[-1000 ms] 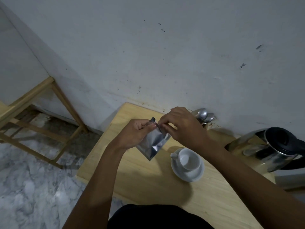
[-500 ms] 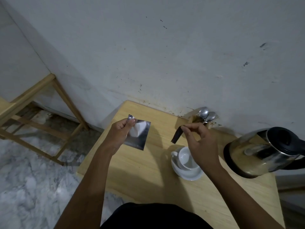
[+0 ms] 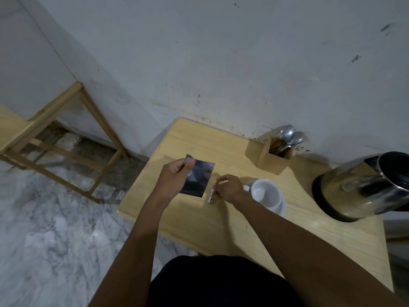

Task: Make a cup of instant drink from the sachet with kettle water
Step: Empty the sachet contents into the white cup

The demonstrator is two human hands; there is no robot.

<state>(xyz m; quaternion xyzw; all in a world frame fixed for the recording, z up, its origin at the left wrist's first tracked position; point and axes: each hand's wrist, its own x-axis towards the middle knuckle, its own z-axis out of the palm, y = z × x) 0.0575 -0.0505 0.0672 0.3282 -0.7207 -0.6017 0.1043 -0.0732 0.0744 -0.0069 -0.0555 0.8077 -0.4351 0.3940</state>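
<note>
My left hand (image 3: 174,176) pinches a silver foil sachet (image 3: 199,180) by its top left corner and holds it upright above the wooden table (image 3: 199,222). My right hand (image 3: 228,188) is low over the table just left of the cup, its fingers closed on a small torn-off foil strip (image 3: 211,196). A white cup (image 3: 264,192) stands empty on a white saucer (image 3: 280,208) right of that hand. The steel kettle (image 3: 363,189) with a black lid stands at the table's right edge.
A wooden holder (image 3: 269,155) with several spoons stands against the white wall behind the cup. A wooden stool frame (image 3: 66,140) stands on the marble floor to the left. The table's left edge lies just under the sachet.
The two hands tore the strip off the sachet's top and drew apart. My right hand has since dropped with the strip to the table beside the cup.
</note>
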